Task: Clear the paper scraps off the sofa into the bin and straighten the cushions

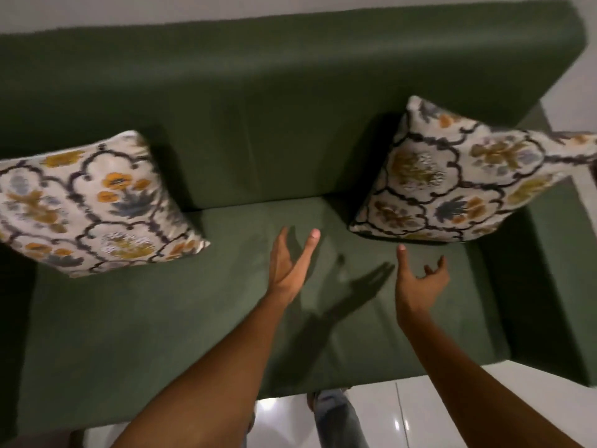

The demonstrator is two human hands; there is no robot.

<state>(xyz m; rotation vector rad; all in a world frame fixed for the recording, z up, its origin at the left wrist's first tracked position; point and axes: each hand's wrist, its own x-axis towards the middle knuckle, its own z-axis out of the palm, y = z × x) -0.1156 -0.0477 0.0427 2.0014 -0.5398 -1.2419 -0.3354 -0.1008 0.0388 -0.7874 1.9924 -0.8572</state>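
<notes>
Two cushions lean on the sofa point(290, 130) back: cushion one point(93, 202) left, cushion two point(452, 185) right (patterned alike). Left hand point(287, 266) and right hand point(420, 279) hover between, fingers wide, empty.

The middle of the green sofa point(135, 324) seat is bare — lots of room there for a hand to move. One flowery cushion point(93, 202) leans at the sofa's left end and blocks that corner. Another cushion point(465, 182) leans at the right end, partly over the arm. The sofa's tall back closes off the far side — no way through.
</notes>
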